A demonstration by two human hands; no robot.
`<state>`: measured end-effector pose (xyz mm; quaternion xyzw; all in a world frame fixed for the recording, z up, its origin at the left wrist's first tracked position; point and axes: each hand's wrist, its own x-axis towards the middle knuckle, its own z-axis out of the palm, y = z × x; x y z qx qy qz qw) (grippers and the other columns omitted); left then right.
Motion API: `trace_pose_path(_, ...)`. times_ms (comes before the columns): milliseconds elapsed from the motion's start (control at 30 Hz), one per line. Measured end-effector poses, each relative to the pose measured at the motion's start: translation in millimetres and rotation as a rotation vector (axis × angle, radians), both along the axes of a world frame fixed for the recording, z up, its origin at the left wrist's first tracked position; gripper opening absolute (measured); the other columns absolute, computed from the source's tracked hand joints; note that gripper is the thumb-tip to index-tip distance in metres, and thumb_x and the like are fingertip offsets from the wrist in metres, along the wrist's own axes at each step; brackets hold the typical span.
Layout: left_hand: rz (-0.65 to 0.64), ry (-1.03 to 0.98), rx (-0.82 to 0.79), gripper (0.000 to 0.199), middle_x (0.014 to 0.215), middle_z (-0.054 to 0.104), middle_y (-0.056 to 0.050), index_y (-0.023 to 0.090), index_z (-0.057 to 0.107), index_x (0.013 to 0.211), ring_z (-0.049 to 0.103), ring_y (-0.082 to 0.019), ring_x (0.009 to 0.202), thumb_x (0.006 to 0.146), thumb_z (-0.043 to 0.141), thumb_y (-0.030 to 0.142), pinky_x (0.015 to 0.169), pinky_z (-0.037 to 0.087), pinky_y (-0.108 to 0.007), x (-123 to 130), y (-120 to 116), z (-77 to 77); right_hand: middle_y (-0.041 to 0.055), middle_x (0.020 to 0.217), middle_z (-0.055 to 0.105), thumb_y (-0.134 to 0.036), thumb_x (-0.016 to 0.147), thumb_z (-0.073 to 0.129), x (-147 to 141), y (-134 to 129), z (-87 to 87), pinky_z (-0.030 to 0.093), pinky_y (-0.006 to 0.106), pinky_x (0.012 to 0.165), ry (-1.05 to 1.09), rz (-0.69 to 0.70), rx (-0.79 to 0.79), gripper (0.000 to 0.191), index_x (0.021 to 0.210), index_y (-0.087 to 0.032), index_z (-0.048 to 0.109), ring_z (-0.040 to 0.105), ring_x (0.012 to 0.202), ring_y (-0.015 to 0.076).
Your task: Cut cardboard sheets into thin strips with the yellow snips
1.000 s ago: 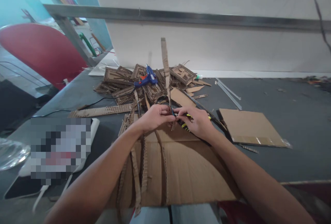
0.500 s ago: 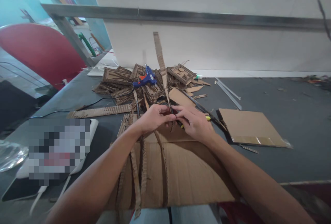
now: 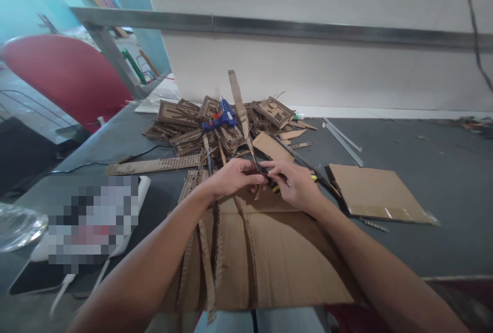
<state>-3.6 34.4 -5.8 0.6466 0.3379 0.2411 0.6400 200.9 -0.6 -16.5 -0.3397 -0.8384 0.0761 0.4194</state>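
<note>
My left hand is closed round a long, narrow cardboard strip, which rises from the fingers and leans away over the pile behind. Its short lower end pokes out beneath the fingers. On the other side my right hand pinches the same strip near the left fingertips. Beside the right fingers a yellow and black object shows in part; I cannot tell whether it is held. Under both hands lies a large cardboard sheet, with several loose corrugated strips across its left side.
A blue glue gun rests on a heap of corrugated cardboard pieces. Clear sticks and a flat cardboard panel lie to the right. A phone with a white cable and a clear plastic object are at the left.
The strip's upper end has come lower as the hands drew it slightly down. The whole view has shifted a little; both hands keep their hold.
</note>
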Motion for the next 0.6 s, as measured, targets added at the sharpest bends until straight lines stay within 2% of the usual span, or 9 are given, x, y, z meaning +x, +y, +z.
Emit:
trace_pose_path(133, 0.136, -0.09, 0.008, 0.046, 0.085, 0.072, -0.009, 0.009, 0.07, 0.098, 0.065, -0.015, 0.073, 0.078, 0.074, 0.05, 0.071, 0.054, -0.028, 2.2, -0.4, -2.5, 0.0075, 0.109, 0.076, -0.009, 0.092, 0.052, -1.8, -1.6, 0.8, 0.057, 0.031, 0.078, -0.024, -0.03, 0.061, 0.016, 0.087, -0.024, 0.054, 0.073, 0.094, 0.0203)
trace_pose_path(233, 0.115, -0.105, -0.005, 0.05, 0.09, 0.073, -0.009, 0.008, 0.07, 0.101, 0.065, -0.014, 0.073, 0.075, 0.077, 0.05, 0.072, 0.055, -0.029, 2.3, -0.4, -0.1, 0.0074, 0.107, 0.076, -0.013, 0.093, 0.056, -2.4, -1.8, 0.7, 0.058, 0.031, 0.079, -0.028, -0.058, 0.08, 0.011, 0.094, -0.023, 0.058, 0.073, 0.094, 0.0202)
trace_pose_path(367, 0.088, -0.04, 0.008, 0.046, 0.09, 0.074, -0.008, 0.008, 0.071, 0.102, 0.065, -0.014, 0.072, 0.077, 0.077, 0.047, 0.075, 0.054, -0.03, 2.6, -1.1, 3.1, 0.0094, 0.112, 0.075, -0.015, 0.095, 0.057, -2.0, -0.8, 0.8, 0.057, 0.031, 0.091, -0.06, -0.062, 0.12, 0.013, 0.106, -0.02, 0.064, 0.072, 0.102, 0.0194)
trace_pose_path(500, 0.109, -0.098, 0.01, 0.049, 0.098, 0.074, -0.011, 0.009, 0.071, 0.104, 0.068, -0.019, 0.086, 0.072, 0.081, 0.044, 0.083, 0.053, -0.033, 5.9, -3.5, 2.7, 0.0087, 0.108, 0.076, -0.015, 0.096, 0.054, -3.0, -2.1, 1.8, 0.058, 0.033, 0.089, -0.085, -0.059, 0.167, 0.015, 0.103, -0.02, 0.067, 0.072, 0.099, 0.0199)
trace_pose_path(600, 0.109, -0.113, -0.043, 0.051, 0.098, 0.075, -0.011, 0.009, 0.071, 0.105, 0.068, -0.018, 0.085, 0.071, 0.082, 0.044, 0.08, 0.053, -0.031, 7.3, -5.0, 3.6, 0.0093, 0.105, 0.076, -0.016, 0.098, 0.051, -5.1, -4.2, 3.0, 0.058, 0.034, 0.085, -0.113, -0.097, 0.122, 0.016, 0.1, -0.019, 0.067, 0.072, 0.096, 0.0212)
